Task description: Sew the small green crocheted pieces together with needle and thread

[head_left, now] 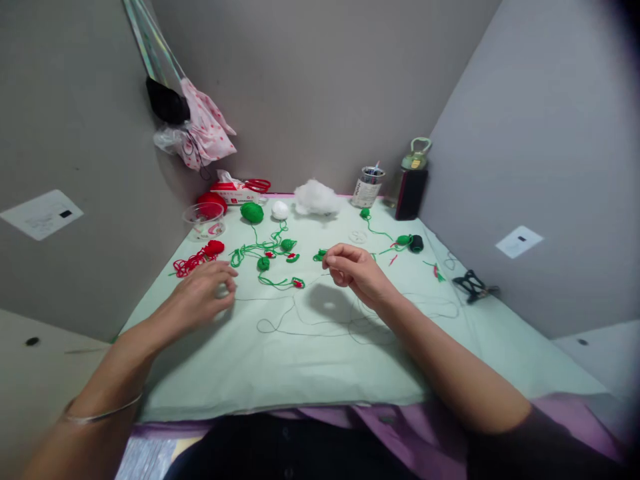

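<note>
My left hand (203, 297) hovers over the left of the table with its fingers curled and thumb close to the index finger. A thin dark thread (280, 332) runs from those fingertips and lies in loose loops across the cloth. My right hand (357, 270) is raised at the middle, thumb and fingers pinched together. A short, thin, dark, needle-like thing shows at its fingertips, too fine to identify surely. Behind that hand is a small green yarn piece (319, 255). Between the hands lie a red-and-green crocheted piece (299, 283) and a small green yarn ball (263, 264).
Tangled red yarn (193, 263) lies left, near a clear plastic tub (207, 230). Along the back are a tissue box (235, 195), red-handled scissors (259, 185), white stuffing (317, 199) and a pen can (367, 190). A bottle (415, 160), dark phone (411, 195) and black stand (473, 287) are right.
</note>
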### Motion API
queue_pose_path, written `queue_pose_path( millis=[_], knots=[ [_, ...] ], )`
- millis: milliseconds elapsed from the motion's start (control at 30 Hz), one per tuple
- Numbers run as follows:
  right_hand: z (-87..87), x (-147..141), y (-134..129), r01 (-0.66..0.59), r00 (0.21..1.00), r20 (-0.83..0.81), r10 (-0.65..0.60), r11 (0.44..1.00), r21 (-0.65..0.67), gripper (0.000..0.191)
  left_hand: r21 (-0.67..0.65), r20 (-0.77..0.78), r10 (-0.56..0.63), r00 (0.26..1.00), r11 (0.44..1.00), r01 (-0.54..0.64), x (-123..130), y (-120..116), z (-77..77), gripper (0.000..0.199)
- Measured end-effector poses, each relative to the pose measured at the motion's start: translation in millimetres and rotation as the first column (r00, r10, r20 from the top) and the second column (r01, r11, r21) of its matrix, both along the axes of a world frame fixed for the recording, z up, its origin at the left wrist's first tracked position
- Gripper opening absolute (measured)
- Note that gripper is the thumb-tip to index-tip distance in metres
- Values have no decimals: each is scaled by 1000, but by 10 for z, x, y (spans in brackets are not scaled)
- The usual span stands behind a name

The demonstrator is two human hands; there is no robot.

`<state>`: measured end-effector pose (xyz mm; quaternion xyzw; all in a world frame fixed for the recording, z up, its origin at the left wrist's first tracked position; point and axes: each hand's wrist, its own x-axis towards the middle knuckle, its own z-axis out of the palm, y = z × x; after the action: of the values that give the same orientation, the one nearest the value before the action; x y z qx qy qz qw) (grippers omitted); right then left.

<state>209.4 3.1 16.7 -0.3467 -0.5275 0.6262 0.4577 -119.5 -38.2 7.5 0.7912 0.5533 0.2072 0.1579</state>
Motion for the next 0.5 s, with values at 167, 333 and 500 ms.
queue_pose_path(
  millis=[167, 333, 500],
  knots=[
    [-6, 6, -4, 47, 999, -2, -47, 998, 31, 14, -126, 621, 43, 783, 991, 46, 503, 103, 335, 17],
    [26, -29, -45, 75, 997, -1, -75, 993, 95, 17, -253, 945, 178, 275, 930, 268, 1086, 262, 320, 21],
    [34, -14, -71, 80, 996, 35, -87, 984, 159, 19, -311, 936, 231, 264, 895, 320, 1445, 270, 103, 22]
  ],
)
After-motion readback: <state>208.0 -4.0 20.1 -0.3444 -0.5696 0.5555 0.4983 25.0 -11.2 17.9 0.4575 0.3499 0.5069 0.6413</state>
